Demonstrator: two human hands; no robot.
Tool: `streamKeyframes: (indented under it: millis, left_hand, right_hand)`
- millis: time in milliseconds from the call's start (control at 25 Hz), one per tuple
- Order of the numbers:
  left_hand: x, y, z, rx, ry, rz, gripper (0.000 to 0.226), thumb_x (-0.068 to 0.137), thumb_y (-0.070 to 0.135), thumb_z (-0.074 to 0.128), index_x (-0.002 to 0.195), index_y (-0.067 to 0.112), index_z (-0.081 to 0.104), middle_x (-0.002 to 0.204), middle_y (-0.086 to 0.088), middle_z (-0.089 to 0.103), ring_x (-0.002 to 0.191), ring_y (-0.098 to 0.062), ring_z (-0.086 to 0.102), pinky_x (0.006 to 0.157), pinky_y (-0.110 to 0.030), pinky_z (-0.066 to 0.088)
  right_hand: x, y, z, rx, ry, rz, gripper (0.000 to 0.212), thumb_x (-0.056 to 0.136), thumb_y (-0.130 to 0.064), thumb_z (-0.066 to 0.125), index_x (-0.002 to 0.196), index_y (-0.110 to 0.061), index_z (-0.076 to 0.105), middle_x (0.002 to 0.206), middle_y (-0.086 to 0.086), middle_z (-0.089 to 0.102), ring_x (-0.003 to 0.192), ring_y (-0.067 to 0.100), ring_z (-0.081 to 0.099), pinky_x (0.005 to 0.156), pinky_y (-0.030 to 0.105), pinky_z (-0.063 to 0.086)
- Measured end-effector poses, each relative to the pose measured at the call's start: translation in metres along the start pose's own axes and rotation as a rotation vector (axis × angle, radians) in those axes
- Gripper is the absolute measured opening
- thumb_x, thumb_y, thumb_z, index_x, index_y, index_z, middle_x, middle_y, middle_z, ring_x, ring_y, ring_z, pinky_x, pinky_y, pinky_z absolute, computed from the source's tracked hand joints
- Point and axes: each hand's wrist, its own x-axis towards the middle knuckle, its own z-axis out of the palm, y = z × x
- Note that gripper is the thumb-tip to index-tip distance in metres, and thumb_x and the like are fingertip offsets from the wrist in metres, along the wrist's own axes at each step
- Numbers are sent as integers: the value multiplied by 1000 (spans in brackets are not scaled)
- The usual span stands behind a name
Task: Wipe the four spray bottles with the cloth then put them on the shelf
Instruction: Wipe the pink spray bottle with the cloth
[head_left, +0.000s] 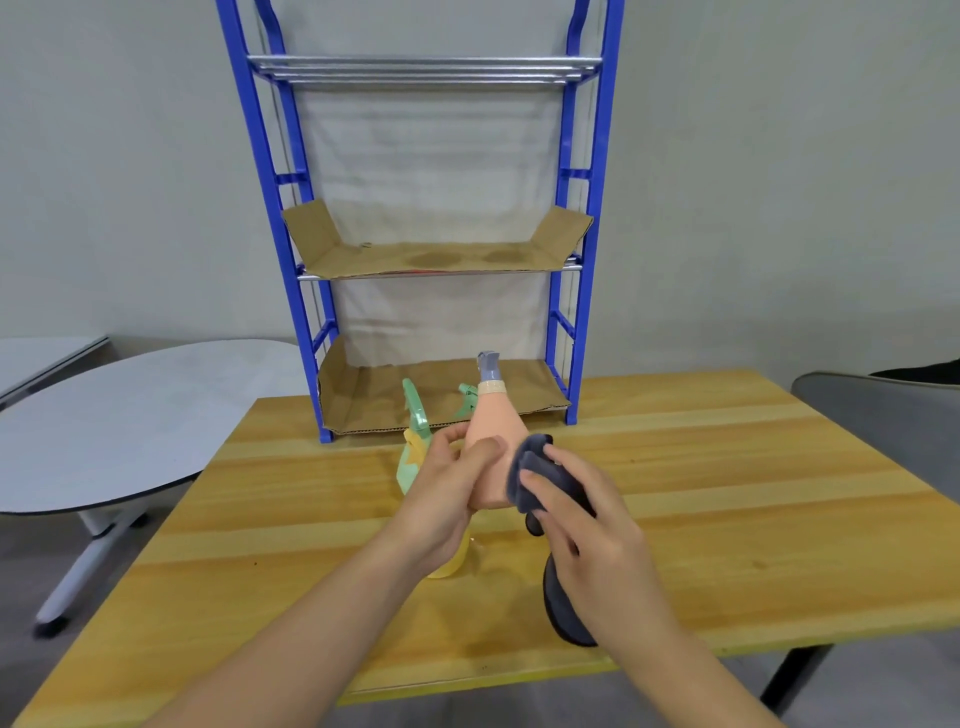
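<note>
Before the blue shelf (569, 291), our left hand (447, 499) grips the peach spray bottle (491, 447); our right hand (592, 525) clasps the cloth (535, 467) against it.

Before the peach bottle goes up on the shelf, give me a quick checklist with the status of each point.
1. Left hand grips the peach bottle: ok.
2. Cloth held by the right hand against the bottle's side: ok.
3. Bottle wiped all round: cannot tell, its far side is hidden.
4. Middle tier of the shelf, cardboard lined, free of bottles: ok.
5. Bottom tier free: ok; the bottle heads in front of it belong to bottles on the table.
6. Other bottles out of the way: not ok; a green bottle and a yellow bottle stand close behind the left hand.
</note>
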Motion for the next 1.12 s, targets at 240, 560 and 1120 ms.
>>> streamKeyframes:
  millis: [240, 560, 1120]
  left_hand:
    - [4, 3, -9, 72, -1, 18, 47, 83, 33, 75, 126, 24, 57, 121, -7, 70, 112, -25, 69, 96, -49, 57]
    - [-1, 11, -20, -72, -52, -31, 22, 101, 18, 50, 123, 19, 56, 124, -12, 67, 112, -26, 65, 100, -51, 53]
    - [-6, 3, -22, 69, -33, 25, 44, 92, 28, 70, 133, 25, 54, 128, -6, 67, 117, -24, 65, 99, -47, 56]
  right_hand:
    - [11, 12, -3, -10, -26, -62, 39, 93, -3, 59, 131, -3, 58, 129, 5, 59, 123, 14, 51, 108, 19, 35]
    - [21, 9, -3, 79, -87, 43, 38, 89, -9, 65, 127, -13, 65, 137, -3, 56, 124, 12, 54, 105, 21, 41]
    - [6, -5, 2, 243, -29, 365, 47, 83, 2, 73, 119, -27, 67, 118, -26, 61, 112, -11, 55, 91, 3, 36]
